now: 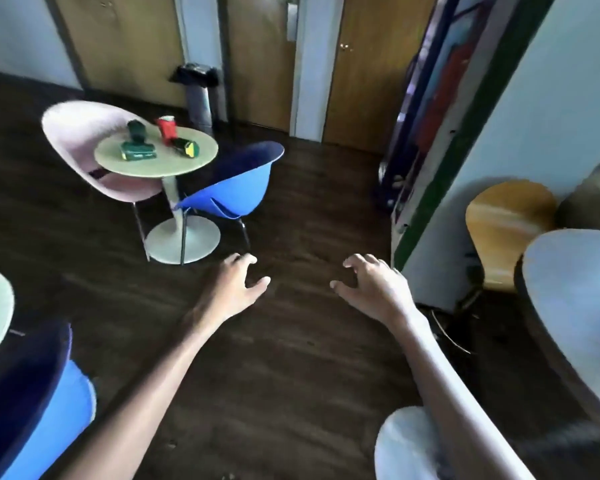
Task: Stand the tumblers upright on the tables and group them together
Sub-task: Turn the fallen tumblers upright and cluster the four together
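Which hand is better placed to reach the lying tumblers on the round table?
Probably the left hand: the round table with the tumblers stands ahead to the left. The right hand is farther off. Both hands are empty, far from it.

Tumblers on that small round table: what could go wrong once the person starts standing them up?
1. Two green tumblers lie on their sides on the round table; a nudge could roll one off the edge.
2. The red tumbler and a third green one stand close by, so a reaching hand might topple them.
3. The blue chair crowds the near side, perhaps forcing an awkward reach.
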`<move>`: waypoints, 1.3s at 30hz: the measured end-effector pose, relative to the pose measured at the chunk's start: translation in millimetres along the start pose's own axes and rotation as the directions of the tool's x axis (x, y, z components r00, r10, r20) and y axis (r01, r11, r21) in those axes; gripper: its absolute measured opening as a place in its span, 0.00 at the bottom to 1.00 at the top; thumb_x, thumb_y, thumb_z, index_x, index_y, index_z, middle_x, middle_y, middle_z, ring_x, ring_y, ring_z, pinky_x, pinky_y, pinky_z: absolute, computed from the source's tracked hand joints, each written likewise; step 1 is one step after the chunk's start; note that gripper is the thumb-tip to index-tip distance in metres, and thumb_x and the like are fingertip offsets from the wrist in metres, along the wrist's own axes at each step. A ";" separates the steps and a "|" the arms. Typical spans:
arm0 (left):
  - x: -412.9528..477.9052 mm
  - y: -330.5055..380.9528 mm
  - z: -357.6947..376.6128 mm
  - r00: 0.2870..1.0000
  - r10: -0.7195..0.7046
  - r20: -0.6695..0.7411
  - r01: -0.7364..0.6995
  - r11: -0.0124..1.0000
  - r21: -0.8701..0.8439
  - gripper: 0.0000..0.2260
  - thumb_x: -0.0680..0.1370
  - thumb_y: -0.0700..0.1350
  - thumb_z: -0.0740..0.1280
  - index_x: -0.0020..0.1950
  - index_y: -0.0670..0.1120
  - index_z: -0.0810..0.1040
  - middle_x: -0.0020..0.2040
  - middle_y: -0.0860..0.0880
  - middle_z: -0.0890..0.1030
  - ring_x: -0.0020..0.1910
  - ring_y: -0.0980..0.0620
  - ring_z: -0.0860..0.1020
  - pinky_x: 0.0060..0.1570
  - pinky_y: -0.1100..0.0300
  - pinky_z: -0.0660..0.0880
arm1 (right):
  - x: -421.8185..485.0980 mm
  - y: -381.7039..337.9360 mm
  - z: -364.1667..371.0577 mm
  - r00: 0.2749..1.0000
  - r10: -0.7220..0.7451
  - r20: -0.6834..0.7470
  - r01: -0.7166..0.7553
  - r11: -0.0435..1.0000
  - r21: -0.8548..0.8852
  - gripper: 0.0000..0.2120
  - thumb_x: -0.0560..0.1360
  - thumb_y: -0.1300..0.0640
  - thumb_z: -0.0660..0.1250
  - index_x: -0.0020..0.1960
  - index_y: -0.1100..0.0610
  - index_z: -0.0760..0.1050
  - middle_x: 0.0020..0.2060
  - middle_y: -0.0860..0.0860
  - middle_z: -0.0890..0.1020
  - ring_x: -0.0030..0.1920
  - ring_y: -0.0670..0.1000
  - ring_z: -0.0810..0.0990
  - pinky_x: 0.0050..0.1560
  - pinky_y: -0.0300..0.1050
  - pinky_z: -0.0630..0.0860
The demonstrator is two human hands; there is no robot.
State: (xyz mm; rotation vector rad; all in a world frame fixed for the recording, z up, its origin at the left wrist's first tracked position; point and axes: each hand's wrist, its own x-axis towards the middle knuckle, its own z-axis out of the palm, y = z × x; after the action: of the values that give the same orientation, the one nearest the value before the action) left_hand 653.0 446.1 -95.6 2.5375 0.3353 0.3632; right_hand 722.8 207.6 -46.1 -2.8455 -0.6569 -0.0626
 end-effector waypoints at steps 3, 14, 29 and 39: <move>23.8 -54.1 -10.0 0.995 -0.100 0.009 0.100 0.994 -0.041 0.18 0.71 0.46 0.73 0.56 0.36 0.77 0.53 0.37 0.79 0.55 0.39 0.77 0.55 0.54 0.70 | 50.8 -42.9 29.1 0.995 -0.084 0.058 0.083 0.996 0.012 0.26 0.71 0.38 0.64 0.64 0.49 0.70 0.59 0.49 0.77 0.63 0.52 0.73 0.60 0.48 0.69; 111.1 -178.3 -46.9 0.971 -0.233 -0.052 0.237 0.967 0.092 0.18 0.73 0.53 0.69 0.57 0.43 0.77 0.54 0.45 0.80 0.54 0.45 0.77 0.47 0.57 0.70 | 215.2 -158.3 102.8 0.957 -0.229 0.179 0.209 0.970 0.121 0.27 0.70 0.37 0.65 0.64 0.48 0.71 0.61 0.48 0.76 0.62 0.52 0.74 0.60 0.49 0.69; 341.3 -276.3 -63.5 0.902 -0.382 -0.203 0.429 0.851 0.304 0.19 0.76 0.55 0.64 0.61 0.45 0.75 0.55 0.46 0.80 0.56 0.45 0.77 0.45 0.57 0.69 | 512.4 -227.4 154.2 0.869 -0.448 0.209 0.417 0.891 0.178 0.23 0.73 0.41 0.64 0.64 0.50 0.71 0.61 0.49 0.77 0.60 0.54 0.75 0.59 0.49 0.69; 447.0 -392.5 -96.5 0.816 -0.518 -0.255 0.577 0.747 0.329 0.24 0.75 0.60 0.62 0.66 0.49 0.71 0.55 0.48 0.82 0.56 0.46 0.78 0.52 0.55 0.74 | 670.4 -328.9 207.9 0.760 -0.582 0.288 0.544 0.813 0.209 0.23 0.74 0.40 0.64 0.64 0.51 0.71 0.62 0.48 0.77 0.61 0.52 0.75 0.57 0.49 0.71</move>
State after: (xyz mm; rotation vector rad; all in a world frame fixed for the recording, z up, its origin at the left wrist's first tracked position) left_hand 975.3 952.4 -150.5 2.6278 1.3056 0.2661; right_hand 1180.1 828.9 -121.2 -2.4557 -1.5272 0.3697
